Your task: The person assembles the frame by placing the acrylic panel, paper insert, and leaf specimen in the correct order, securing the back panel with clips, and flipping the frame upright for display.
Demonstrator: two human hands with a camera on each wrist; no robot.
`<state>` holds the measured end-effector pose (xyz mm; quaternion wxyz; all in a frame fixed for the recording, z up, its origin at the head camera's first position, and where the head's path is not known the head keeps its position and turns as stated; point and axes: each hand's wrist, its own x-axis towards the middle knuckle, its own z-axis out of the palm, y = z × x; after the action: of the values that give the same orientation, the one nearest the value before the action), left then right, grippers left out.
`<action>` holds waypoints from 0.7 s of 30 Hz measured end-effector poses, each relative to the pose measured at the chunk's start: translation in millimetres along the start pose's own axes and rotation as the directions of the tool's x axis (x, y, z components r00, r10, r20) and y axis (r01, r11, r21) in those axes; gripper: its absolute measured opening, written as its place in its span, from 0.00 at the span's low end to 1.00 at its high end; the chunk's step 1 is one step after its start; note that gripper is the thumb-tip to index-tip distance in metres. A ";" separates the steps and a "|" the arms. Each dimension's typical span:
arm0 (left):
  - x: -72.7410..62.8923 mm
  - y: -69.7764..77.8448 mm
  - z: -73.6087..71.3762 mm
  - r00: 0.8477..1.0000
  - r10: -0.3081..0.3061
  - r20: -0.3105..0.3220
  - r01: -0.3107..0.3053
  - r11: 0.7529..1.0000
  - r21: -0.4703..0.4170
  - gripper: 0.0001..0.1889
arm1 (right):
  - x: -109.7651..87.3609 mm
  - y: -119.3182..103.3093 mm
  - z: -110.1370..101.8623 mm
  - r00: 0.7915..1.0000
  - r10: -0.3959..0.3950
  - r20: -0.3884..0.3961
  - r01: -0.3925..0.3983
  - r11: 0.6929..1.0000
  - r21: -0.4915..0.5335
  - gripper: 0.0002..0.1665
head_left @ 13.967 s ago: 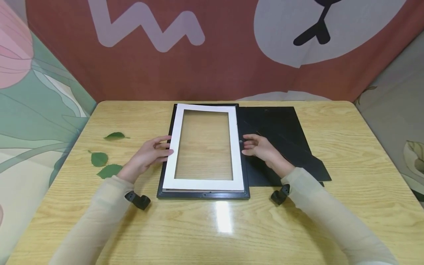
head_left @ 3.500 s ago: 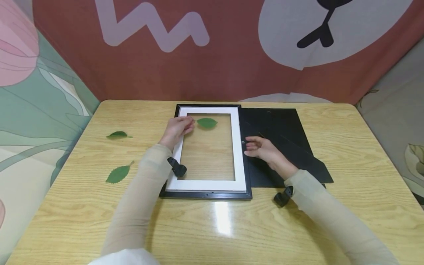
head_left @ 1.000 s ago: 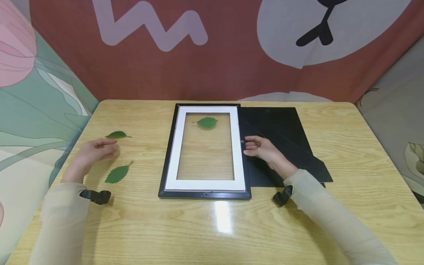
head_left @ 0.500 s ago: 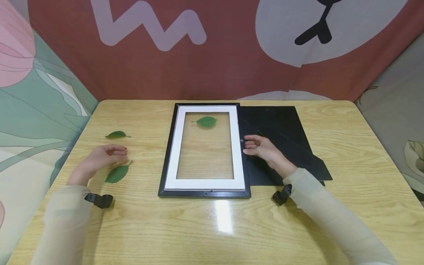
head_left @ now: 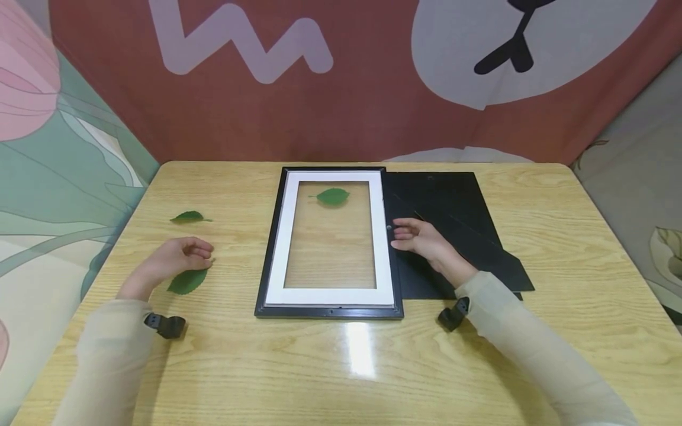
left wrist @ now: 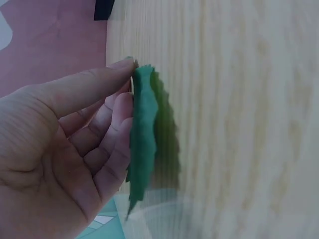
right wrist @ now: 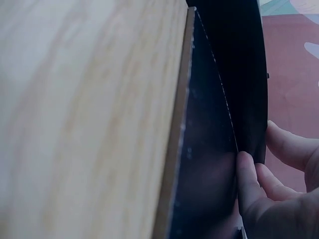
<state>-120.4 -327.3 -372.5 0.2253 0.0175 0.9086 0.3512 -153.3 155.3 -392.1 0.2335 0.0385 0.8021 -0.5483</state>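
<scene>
My left hand (head_left: 183, 257) pinches the stem end of a green leaf (head_left: 187, 282) between thumb and fingers. In the left wrist view the serrated leaf (left wrist: 144, 134) is seen nearly edge-on, close over the tabletop. A second leaf (head_left: 187, 217) lies just beyond that hand. In the middle is a black picture frame (head_left: 330, 312) with a white mat (head_left: 330, 296) inside it. Another leaf (head_left: 333, 197) sits in the upper part of the mat's opening. My right hand (head_left: 423, 241) rests its fingertips at the frame's right edge, fingers loosely bent.
A black backing board (head_left: 442, 195) with a stand leg (head_left: 506, 269) lies to the right, beneath my right hand and against the frame. The wooden table (head_left: 298, 367) ends at a reddish-brown patterned curtain (head_left: 367, 106).
Over the past second, my left hand came from beside the far leaf toward the near one and took its stem. Earlier it placed a leaf in the mat opening. The right hand stayed put.
</scene>
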 end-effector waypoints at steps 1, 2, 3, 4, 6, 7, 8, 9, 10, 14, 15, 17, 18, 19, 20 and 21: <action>0.0 0.1 0.1 1.000 0.000 -0.001 0.000 1.000 0.000 0.23 | 0.4 0.2 0.1 1.000 0.001 -0.001 -0.001 1.000 0.000 0.36; 0.0 0.1 0.1 1.000 0.000 -0.001 0.000 1.000 -0.001 0.22 | 0.5 0.1 0.3 1.000 -0.002 0.000 0.002 1.000 -0.004 0.36; 0.1 0.0 0.2 1.000 -0.001 -0.002 0.001 1.000 0.003 0.21 | 0.6 0.1 0.4 1.000 0.000 -0.001 0.000 1.000 -0.003 0.36; 0.2 0.1 0.2 1.000 -0.003 -0.005 0.003 1.000 0.009 0.21 | 0.6 0.0 0.3 1.000 0.000 -0.001 0.000 1.000 -0.001 0.36; 0.5 0.2 0.2 1.000 -0.008 -0.006 0.008 1.000 0.022 0.20 | 0.2 0.0 0.2 1.000 -0.002 -0.002 0.002 1.000 -0.003 0.36; 0.7 0.4 0.2 1.000 -0.010 -0.004 0.011 0.999 0.030 0.20 | 0.1 0.0 0.1 1.000 0.000 -0.003 0.000 1.000 0.000 0.36; 1.2 0.4 0.3 1.000 -0.010 -0.004 0.010 0.999 0.039 0.20 | 0.0 0.2 0.1 1.000 -0.002 -0.002 0.002 1.000 -0.001 0.36; 1.7 0.3 0.4 1.000 -0.006 -0.004 0.007 0.999 0.046 0.20 | 0.1 0.7 0.1 1.000 0.001 -0.003 -0.001 1.000 0.002 0.36; 2.5 0.1 0.5 1.000 0.002 -0.005 -0.001 0.998 0.058 0.20 | 0.1 1.0 0.1 1.000 -0.001 -0.002 0.001 1.000 0.001 0.36; 5.1 -2.0 0.3 0.999 0.047 -0.013 -0.046 0.994 0.098 0.19 | 0.3 1.9 0.7 1.000 -0.005 -0.003 0.005 1.000 -0.001 0.36; 5.5 -2.3 0.4 0.998 0.057 -0.015 -0.055 0.993 0.104 0.19 | 0.2 1.8 0.8 1.000 -0.006 -0.003 0.006 1.000 -0.001 0.36; 5.8 -2.8 0.3 0.997 0.069 -0.022 -0.066 0.992 0.112 0.19 | -0.1 1.3 0.7 1.000 -0.008 -0.004 0.008 1.000 -0.001 0.36; 5.7 -2.8 0.5 0.997 0.071 -0.026 -0.068 0.991 0.112 0.19 | -0.1 1.4 0.7 1.000 -0.010 -0.003 0.010 1.000 0.000 0.36; 5.6 -2.9 0.5 0.997 0.073 -0.030 -0.070 0.992 0.110 0.19 | -0.1 1.3 0.6 1.000 -0.011 -0.002 0.011 1.000 0.000 0.36; 5.5 -3.0 0.8 0.996 0.076 -0.037 -0.072 0.992 0.107 0.18 | -0.2 1.1 0.5 1.000 -0.011 -0.002 0.011 1.000 0.000 0.36; 5.3 -2.9 1.0 0.996 0.078 -0.045 -0.073 0.992 0.102 0.19 | -0.2 1.1 0.3 1.000 -0.012 -0.001 0.012 1.000 0.001 0.36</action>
<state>-124.4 -327.9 -377.1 0.1887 0.0546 0.9290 0.3137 -152.7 155.5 -393.0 0.2296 0.0340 0.8022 -0.5500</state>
